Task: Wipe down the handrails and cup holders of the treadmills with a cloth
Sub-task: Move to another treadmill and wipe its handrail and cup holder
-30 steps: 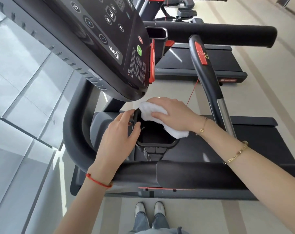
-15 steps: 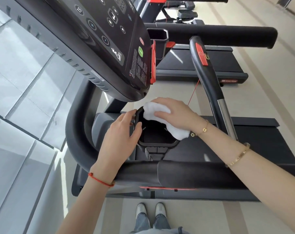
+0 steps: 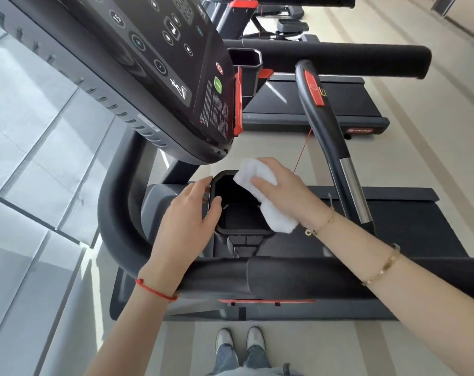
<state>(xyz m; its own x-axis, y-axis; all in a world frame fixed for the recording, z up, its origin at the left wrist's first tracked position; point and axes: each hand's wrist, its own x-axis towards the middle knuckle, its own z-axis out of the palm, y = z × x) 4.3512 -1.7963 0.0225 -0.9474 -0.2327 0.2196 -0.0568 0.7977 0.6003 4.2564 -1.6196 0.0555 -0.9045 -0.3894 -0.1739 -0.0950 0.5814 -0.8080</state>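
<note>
Left hand (image 3: 187, 215) grips the near-left rim of the black rectangular plastic cup holder (image 3: 241, 232) below the console, while the right hand (image 3: 280, 189) presses a folded white cloth (image 3: 260, 194) along its right rim, the nearer hand to its unwiped interior.

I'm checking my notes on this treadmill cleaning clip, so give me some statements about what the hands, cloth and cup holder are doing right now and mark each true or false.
1. The right hand presses a white cloth on the cup holder rim. True.
2. The left hand holds the cloth. False: it grips the cup holder's left edge.
3. The cloth lies on the padded handrail. False: it is at the cup holder.
4. A red string bracelet circles the left wrist. True.
5. The cup holder contains a bottle. False: it looks empty.
</note>
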